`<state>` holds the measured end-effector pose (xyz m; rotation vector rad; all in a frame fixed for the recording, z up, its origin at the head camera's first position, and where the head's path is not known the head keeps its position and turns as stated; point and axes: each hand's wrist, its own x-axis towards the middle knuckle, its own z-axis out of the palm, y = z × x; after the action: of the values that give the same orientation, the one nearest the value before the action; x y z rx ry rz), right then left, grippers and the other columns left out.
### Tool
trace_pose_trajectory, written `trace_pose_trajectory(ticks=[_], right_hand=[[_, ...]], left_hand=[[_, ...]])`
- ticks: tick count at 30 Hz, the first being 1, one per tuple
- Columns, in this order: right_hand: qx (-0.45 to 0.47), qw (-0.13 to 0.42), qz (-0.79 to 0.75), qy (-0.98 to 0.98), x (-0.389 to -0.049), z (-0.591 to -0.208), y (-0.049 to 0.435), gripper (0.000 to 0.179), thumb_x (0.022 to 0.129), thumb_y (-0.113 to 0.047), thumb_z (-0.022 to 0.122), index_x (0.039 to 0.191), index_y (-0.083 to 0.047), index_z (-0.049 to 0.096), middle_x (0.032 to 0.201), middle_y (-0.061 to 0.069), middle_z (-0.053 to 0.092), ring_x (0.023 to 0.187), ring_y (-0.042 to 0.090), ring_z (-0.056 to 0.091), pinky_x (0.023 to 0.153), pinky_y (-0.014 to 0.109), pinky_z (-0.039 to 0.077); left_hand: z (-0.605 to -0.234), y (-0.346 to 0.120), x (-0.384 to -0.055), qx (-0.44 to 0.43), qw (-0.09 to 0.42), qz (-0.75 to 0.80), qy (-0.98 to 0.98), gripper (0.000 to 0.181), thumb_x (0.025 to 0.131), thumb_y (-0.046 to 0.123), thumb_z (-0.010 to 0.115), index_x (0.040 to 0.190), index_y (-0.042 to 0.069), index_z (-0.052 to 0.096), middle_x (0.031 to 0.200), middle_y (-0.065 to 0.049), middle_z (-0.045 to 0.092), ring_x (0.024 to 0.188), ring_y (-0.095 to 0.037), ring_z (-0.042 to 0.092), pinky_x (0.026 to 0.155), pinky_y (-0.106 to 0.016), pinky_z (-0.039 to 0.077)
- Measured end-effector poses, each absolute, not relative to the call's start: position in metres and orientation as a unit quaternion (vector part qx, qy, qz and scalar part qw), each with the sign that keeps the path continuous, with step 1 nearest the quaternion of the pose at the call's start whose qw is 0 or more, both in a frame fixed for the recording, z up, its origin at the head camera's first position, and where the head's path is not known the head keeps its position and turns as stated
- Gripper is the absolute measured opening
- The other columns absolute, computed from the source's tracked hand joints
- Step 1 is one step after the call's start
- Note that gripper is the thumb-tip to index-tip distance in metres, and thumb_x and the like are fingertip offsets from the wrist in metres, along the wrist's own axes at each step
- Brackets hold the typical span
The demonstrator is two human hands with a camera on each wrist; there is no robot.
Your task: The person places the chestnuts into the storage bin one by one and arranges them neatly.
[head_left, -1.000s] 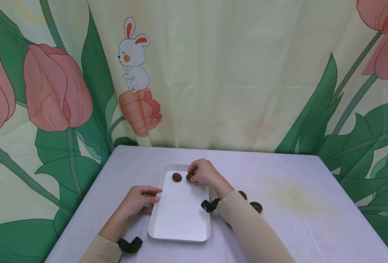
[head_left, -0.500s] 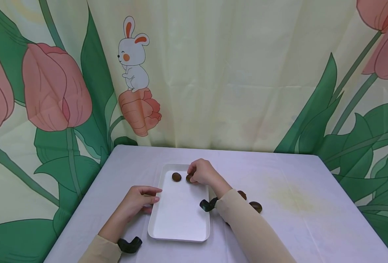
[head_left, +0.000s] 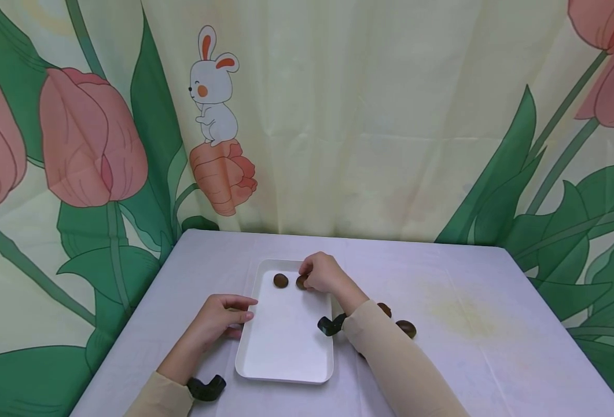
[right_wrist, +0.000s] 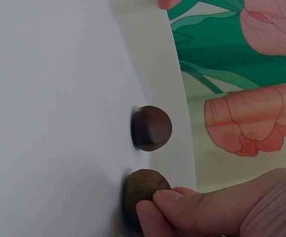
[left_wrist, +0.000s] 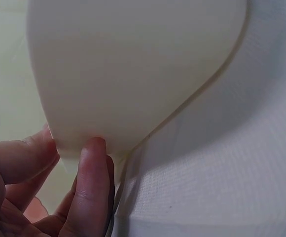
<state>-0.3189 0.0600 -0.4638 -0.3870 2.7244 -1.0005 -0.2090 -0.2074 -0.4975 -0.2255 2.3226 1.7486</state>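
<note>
Pinching a brown nut (right_wrist: pixel 142 185) in the right hand (head_left: pixel 328 275), at the far end of the white tray (head_left: pixel 284 336), just beside a second nut (head_left: pixel 280 281). Gripping the tray's left edge with the left hand (head_left: pixel 215 318). Could go wrong tbh: release off-balance, maybe get a roll into its neighbour. Tug that edge, risk shifting both. Easy to brush the loose nuts (head_left: pixel 405 329) on the surface (head_left: pixel 416 266) with the right sleeve (head_left: pixel 395 359) too.
</note>
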Motion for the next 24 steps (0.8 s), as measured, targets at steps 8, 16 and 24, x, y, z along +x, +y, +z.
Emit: trace_pose_trajectory(ticks=[8,16,24], right_hand=[[-0.126,0.099,-0.347,0.924,-0.3174,-0.4628,0.0606,0.027,0.079,0.009,0.079,0.097,-0.011,0.081,0.094,0.0,0.078,0.088,0.017,0.064,0.077,0.027,0.053],[-0.116,0.111,-0.392,0.906,-0.3171,-0.4635,0.06,0.029,0.082,0.012,0.072,0.103,-0.006,0.08,0.1,0.005,0.08,0.082,0.015,0.067,0.069,0.024,0.054],[-0.09,0.161,-0.51,0.84,-0.3178,-0.457,0.0613,0.026,0.09,0.013,0.066,0.112,0.005,0.077,0.112,0.021,0.077,0.075,0.016,0.072,0.075,0.03,0.067]], left_hand=[[-0.4953,-0.2058,-0.2072,-0.078,0.109,0.594,0.793,0.036,0.089,0.006,0.087,0.124,0.005,0.08,0.12,-0.016,0.077,0.085,-0.02,0.077,0.065,-0.039,0.067],[-0.4955,-0.2063,-0.2073,-0.087,0.108,0.586,0.798,0.036,0.087,0.007,0.088,0.123,0.007,0.081,0.121,-0.016,0.077,0.087,-0.02,0.076,0.065,-0.038,0.067],[-0.4964,-0.2062,-0.2081,-0.08,0.109,0.591,0.795,0.036,0.088,0.006,0.087,0.124,0.005,0.08,0.119,-0.016,0.077,0.088,-0.021,0.077,0.065,-0.039,0.067]])
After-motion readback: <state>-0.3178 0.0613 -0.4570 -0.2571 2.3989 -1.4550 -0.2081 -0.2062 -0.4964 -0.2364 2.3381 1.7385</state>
